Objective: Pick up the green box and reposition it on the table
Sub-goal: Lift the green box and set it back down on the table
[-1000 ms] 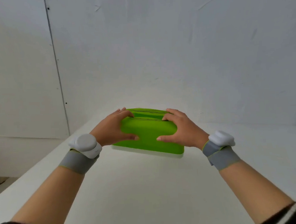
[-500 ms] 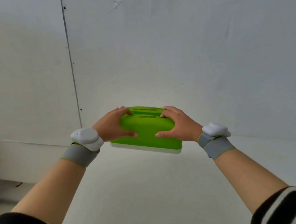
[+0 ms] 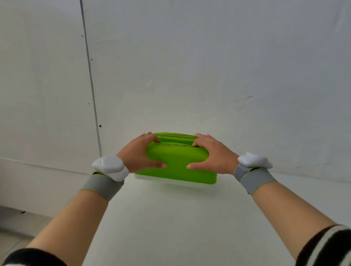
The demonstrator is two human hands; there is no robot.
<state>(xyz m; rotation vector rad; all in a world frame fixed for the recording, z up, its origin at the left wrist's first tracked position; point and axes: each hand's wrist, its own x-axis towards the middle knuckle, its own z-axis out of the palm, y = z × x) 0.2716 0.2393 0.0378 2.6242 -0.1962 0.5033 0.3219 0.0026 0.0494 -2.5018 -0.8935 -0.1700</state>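
Green box gripped by both hands above table.

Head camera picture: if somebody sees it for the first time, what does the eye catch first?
The bright green box in the middle stands out at once against the white table and the pale wall. The left hand and the right hand grip its two ends, fingers over the top. Next come the grey wristbands with white devices, one on each wrist.
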